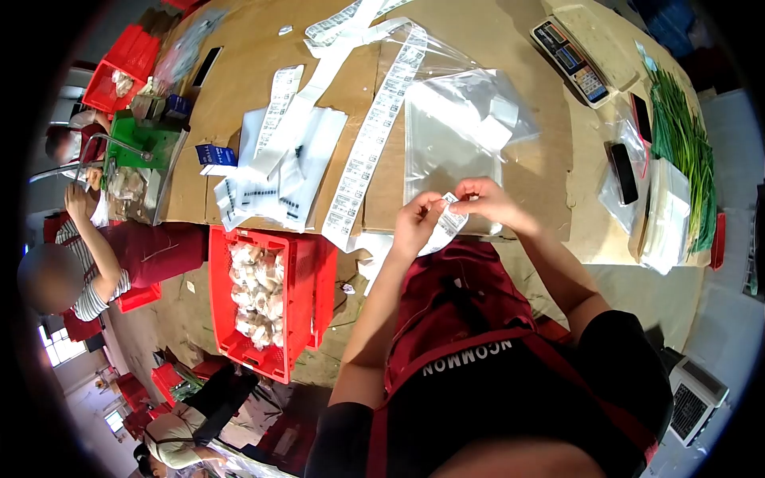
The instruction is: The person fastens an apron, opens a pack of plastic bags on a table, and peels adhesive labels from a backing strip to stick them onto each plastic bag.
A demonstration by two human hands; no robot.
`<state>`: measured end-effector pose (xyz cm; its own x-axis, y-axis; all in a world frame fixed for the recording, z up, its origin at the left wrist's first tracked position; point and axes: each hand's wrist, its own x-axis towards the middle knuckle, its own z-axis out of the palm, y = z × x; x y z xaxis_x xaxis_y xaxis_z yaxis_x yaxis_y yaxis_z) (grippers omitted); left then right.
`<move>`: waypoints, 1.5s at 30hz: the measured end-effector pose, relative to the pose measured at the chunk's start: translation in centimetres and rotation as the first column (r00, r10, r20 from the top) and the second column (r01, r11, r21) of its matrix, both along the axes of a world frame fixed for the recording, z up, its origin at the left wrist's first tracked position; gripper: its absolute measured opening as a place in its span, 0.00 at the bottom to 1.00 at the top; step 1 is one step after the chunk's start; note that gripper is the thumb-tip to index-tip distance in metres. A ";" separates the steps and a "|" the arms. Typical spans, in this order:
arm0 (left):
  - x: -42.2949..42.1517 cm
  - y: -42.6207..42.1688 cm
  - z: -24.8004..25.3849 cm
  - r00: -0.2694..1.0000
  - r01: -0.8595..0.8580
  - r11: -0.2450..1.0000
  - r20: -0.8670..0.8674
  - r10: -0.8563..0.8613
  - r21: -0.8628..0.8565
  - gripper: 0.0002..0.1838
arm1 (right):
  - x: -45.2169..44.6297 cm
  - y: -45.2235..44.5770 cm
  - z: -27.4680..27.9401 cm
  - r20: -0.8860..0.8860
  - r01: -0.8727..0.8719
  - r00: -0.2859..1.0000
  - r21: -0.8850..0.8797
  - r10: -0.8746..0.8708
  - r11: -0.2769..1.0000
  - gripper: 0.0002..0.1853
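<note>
My left hand (pixel 417 223) pinches a short strip of printed labels (pixel 451 220) in front of my apron, at the table edge. My right hand (pixel 484 201) meets it from the other side, with fingertips closed on the strip's upper end. Just beyond my hands lies a stack of clear plastic bags (pixel 446 151), with small white pieces (pixel 498 123) on top. Left of the bags, a long label strip (pixel 374 143) runs across the table and hangs over the front edge.
White printed sheets (pixel 315 151) and a blue box (pixel 216 158) lie to the left. A red crate (pixel 295 303) of bagged goods (pixel 256 295) stands below the edge. At right are a scale (pixel 570 60), a phone (pixel 624 173) and green stalks (pixel 677 135). A co-worker (pixel 103 247) works at left.
</note>
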<state>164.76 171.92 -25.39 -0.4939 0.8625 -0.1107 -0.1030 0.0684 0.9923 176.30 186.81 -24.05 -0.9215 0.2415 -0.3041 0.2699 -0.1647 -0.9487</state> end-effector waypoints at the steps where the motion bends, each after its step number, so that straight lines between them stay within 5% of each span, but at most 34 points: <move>1: 0.1 0.0 0.1 1.000 0.004 0.998 -0.026 -0.006 -0.070 0.07 | 0.0 0.2 -0.4 0.002 -0.002 1.000 -0.003 0.002 1.000 0.09; 4: -0.4 -0.2 0.5 0.995 0.064 0.965 -0.056 -0.081 -0.256 0.08 | -1.1 0.7 -0.2 -0.020 0.064 0.998 0.105 -0.062 0.992 0.08; 5: -0.5 -0.3 0.7 1.000 0.023 0.942 -0.008 -0.028 -0.334 0.08 | -1.6 0.9 -0.3 -0.040 0.136 0.991 0.341 -0.130 0.930 0.07; 7: -1.3 -1.0 0.3 0.996 0.017 0.947 -0.080 -0.045 -0.321 0.09 | -2.0 1.9 -3.0 -0.215 0.232 0.972 0.792 -0.098 0.564 0.11; 8: -1.7 -1.7 0.0 0.987 0.010 0.951 -0.149 -0.059 -0.308 0.10 | -1.9 2.3 -3.4 -0.214 0.232 0.972 0.792 -0.100 0.565 0.11; 10: -2.0 -3.6 -1.1 0.983 0.031 0.967 -0.166 -0.075 -0.254 0.11 | -1.8 2.6 -3.8 0.139 -0.147 0.948 0.989 -0.287 -0.009 0.19; 12: -2.2 -6.1 -0.6 0.988 0.050 0.966 -0.130 -0.086 -0.254 0.12 | -1.5 2.8 -2.2 0.172 -0.174 0.929 0.984 -0.329 0.021 0.25; 13: -2.7 -7.7 0.4 0.950 0.100 0.858 -0.207 -0.233 -0.504 0.12 | -0.8 2.9 -2.1 0.068 -0.058 0.958 0.997 -0.280 0.044 0.23; 15: -2.1 -11.1 -1.1 0.982 0.039 0.982 -0.175 -0.071 -0.183 0.13 | 0.9 2.6 -1.7 -0.088 0.112 0.982 0.984 -0.168 0.137 0.16; 16: -2.0 -13.0 -1.5 0.922 -0.020 0.983 -0.384 -0.053 -0.185 0.13 | 2.3 1.8 -1.8 -0.079 0.111 0.990 0.952 -0.120 0.286 0.14; 17: -2.3 -15.0 0.0 0.941 0.040 0.821 -0.255 -0.223 -0.570 0.13 | 4.1 0.8 -1.9 -0.077 0.100 0.994 0.897 -0.071 0.430 0.12; 18: -1.9 -17.4 -0.8 0.950 0.049 0.931 -0.272 -0.155 -0.360 0.15 | 6.4 -0.2 -2.2 0.008 -0.001 1.000 0.842 -0.010 0.540 0.11; 20: -0.7 -22.2 1.3 0.943 0.146 0.828 0.330 0.050 -0.541 0.17 | 11.3 -2.5 -1.5 0.138 -0.169 0.985 0.692 0.101 0.702 0.08; 21: 0.2 -25.2 1.1 0.930 0.202 0.794 0.367 0.028 -0.573 0.17 | 14.7 -3.5 -2.0 0.282 -0.284 0.951 0.638 0.125 0.716 0.08; 23: 3.3 -33.5 -2.4 0.824 0.427 0.768 0.555 -0.114 -0.477 0.17 | 20.4 -5.0 -2.1 0.790 -0.667 0.572 0.292 0.220 0.685 0.14; 25: 3.1 -28.6 8.8 0.641 0.692 0.511 0.759 -0.109 -0.511 0.15 | 25.1 -6.5 0.0 0.823 -0.894 0.288 0.047 0.490 0.446 0.14; 28: 8.1 -34.1 7.3 0.828 0.533 0.698 0.466 -0.312 -0.478 0.21 | 30.7 -8.7 0.7 0.457 -0.666 0.495 -0.346 0.739 0.661 0.10; 31: 6.9 -29.4 13.1 0.745 0.499 0.386 0.157 -0.648 -0.776 0.22 | 32.0 -9.4 2.0 0.465 -0.471 0.556 -0.507 0.689 0.722 0.09; 35: 7.7 -28.7 14.6 0.658 0.440 0.356 0.026 -0.753 -0.824 0.22 | 32.1 -8.6 3.2 0.491 -0.374 0.588 -0.539 0.643 0.754 0.08; 36: 7.9 -28.7 14.6 0.660 0.435 0.361 0.019 -0.751 -0.825 0.22 | 32.0 -8.4 3.4 0.494 -0.362 0.592 -0.543 0.637 0.758 0.08; 38: 8.5 -28.8 14.8 0.848 0.407 0.583 0.054 -0.528 -0.703 0.20 | 32.2 -8.1 3.8 0.500 -0.339 0.594 -0.554 0.630 0.760 0.08; 40: 9.6 -31.7 11.3 0.895 0.409 0.606 0.171 -0.412 -0.683 0.20 | 32.5 -8.3 4.0 0.501 -0.318 0.592 -0.574 0.631 0.755 0.08; 45: 9.6 -31.1 9.6 0.855 0.444 0.660 0.506 -0.110 -0.606 0.20 | 34.6 -8.9 3.8 0.496 -0.280 0.574 -0.629 0.652 0.725 0.07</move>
<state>174.32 140.82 -15.82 -0.0099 0.5417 -0.8405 -0.3234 0.7937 0.5153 210.86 177.90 -20.24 -0.3621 -0.4929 -0.7911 0.9313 -0.1544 -0.3300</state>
